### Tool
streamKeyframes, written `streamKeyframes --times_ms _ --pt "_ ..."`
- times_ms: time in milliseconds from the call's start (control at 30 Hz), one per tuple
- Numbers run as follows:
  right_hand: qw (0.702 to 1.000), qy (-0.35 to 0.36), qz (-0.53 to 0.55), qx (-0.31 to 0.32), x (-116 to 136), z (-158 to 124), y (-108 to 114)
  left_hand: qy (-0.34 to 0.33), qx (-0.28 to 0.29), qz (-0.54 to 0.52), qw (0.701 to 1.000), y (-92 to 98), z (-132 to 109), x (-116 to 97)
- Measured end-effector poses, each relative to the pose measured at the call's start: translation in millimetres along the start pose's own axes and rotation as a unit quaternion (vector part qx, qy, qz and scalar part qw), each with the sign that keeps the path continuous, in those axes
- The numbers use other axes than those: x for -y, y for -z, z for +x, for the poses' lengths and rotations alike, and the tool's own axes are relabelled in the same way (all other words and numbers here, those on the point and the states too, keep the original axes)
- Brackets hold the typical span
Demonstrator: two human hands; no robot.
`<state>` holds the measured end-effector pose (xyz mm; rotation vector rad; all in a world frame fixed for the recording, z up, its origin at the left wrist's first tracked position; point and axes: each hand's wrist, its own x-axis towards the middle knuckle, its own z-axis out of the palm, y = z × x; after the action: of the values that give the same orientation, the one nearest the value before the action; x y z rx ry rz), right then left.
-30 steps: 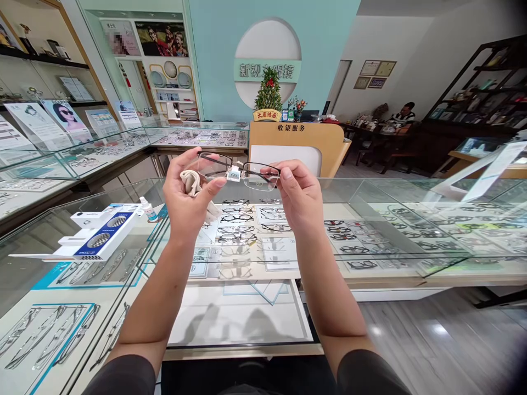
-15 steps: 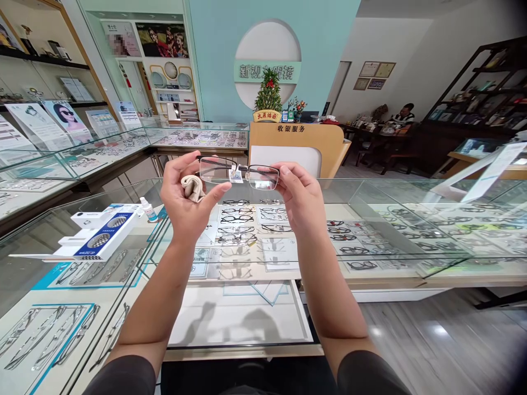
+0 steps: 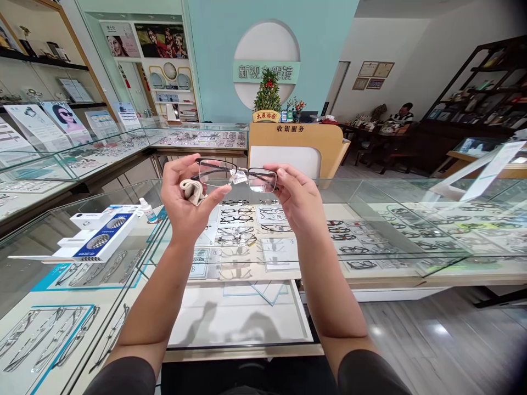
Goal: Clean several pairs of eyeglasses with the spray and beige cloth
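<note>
A pair of eyeglasses [image 3: 218,171] with dark upper rims is held up above the glass counter, between both hands. My left hand [image 3: 181,192] grips its left end, and a folded beige cloth [image 3: 192,191] is tucked in the same palm. At the other end, my right hand [image 3: 302,195] pinches the frame near the hinge. A small white tag [image 3: 239,176] hangs by the bridge. The temples point back behind the lenses, partly hidden by the fingers.
Below is a glass display case [image 3: 349,219] with rows of spectacles. An open white drawer [image 3: 242,323] juts toward me. On the left glass stand a white and blue display stand [image 3: 102,236] and a small spray bottle [image 3: 147,210]. A person [image 3: 401,115] sits far back right.
The eyeglasses have tilted a little, with the right end slightly lower and the tag turned. Both hands keep their hold.
</note>
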<state>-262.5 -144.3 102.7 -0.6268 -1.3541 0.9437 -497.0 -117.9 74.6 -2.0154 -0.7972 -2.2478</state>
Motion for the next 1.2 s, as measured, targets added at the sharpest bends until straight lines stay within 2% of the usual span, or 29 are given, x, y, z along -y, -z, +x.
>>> streamKeyframes --times_ms 200,300,400,533,667,933,1067,1200 --pt "0.999 -0.015 0.012 0.037 2.7 1.6 5.8 0.007 0.044 -0.036 0.998 3.5 4.4 -4.3" --pt "0.998 0.000 -0.014 0.058 5.6 0.2 11.2 0.009 0.101 -0.061 0.993 6.4 6.4 -10.5" --pt "0.992 -0.007 -0.049 0.118 10.4 -2.3 13.0 0.012 0.147 -0.071 0.987 7.8 7.7 -18.5" --pt "0.982 -0.013 -0.063 0.177 16.9 -4.8 10.0 0.011 0.152 -0.085 0.985 6.7 8.8 -23.8" --pt "0.981 -0.010 -0.040 0.188 17.6 -5.3 7.1 0.019 0.169 -0.128 0.977 4.3 9.8 -19.1" --pt "0.979 -0.034 0.014 0.202 8.2 -2.5 7.6 0.113 0.225 -0.233 0.939 2.4 9.3 -16.4" --pt "0.978 -0.053 0.022 0.200 6.3 -1.4 8.1 0.132 0.208 -0.204 0.947 0.7 7.9 -20.2" --pt "0.977 -0.068 0.021 0.200 7.0 -1.4 7.9 0.121 0.200 -0.170 0.957 -0.4 6.9 -18.8"
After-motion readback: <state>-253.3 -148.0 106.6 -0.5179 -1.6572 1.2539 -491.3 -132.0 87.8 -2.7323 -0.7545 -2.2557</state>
